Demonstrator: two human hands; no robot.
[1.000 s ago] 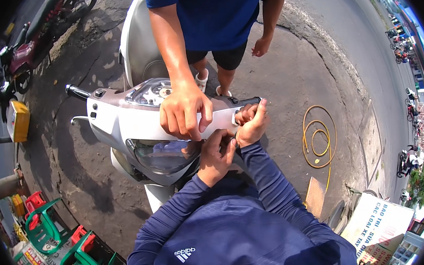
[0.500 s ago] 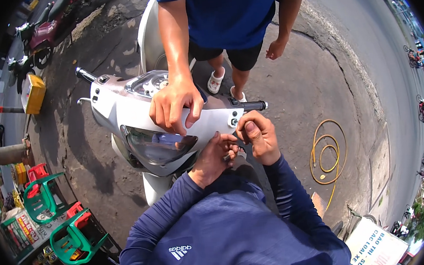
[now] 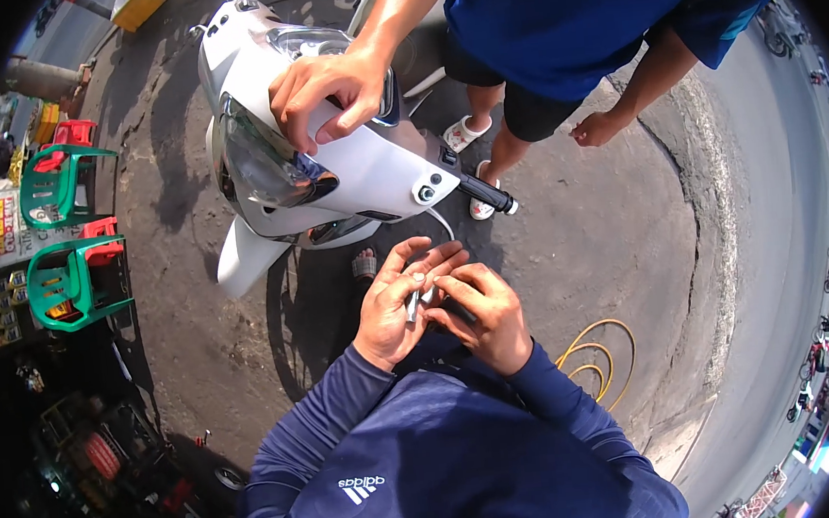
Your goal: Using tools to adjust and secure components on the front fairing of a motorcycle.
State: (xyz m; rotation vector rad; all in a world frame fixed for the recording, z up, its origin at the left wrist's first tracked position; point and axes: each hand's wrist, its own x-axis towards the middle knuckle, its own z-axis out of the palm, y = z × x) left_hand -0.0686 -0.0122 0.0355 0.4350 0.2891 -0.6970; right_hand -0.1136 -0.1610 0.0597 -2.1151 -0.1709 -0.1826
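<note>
My left hand [image 3: 389,310] is palm up near my chest, its thumb pressing a small silvery metal piece [image 3: 412,307] against the fingers. Close beside it, my right hand [image 3: 485,314] has thumb and fingertips drawn together at the left palm; what they pinch, if anything, is too small to make out. Beyond my hands stands a white scooter [image 3: 369,170] with a clear headlight [image 3: 260,154] and a black handlebar grip [image 3: 487,195]. A round bolt or fitting [image 3: 424,194] shows on its front cover near that grip. Another person's hand [image 3: 333,90] rests over the scooter's front.
The other person, in a blue shirt [image 3: 572,32], stands behind the scooter. A yellow hose [image 3: 597,357] lies coiled on the ground at right. Green plastic chairs [image 3: 61,287] stand at left, above dark clutter [image 3: 109,458]. A road [image 3: 773,231] runs along the right.
My hands have come together and drawn back from the scooter, and the metal piece now shows in the left. The view has turned, shifting the scooter upward. The other person's hand stays on it.
</note>
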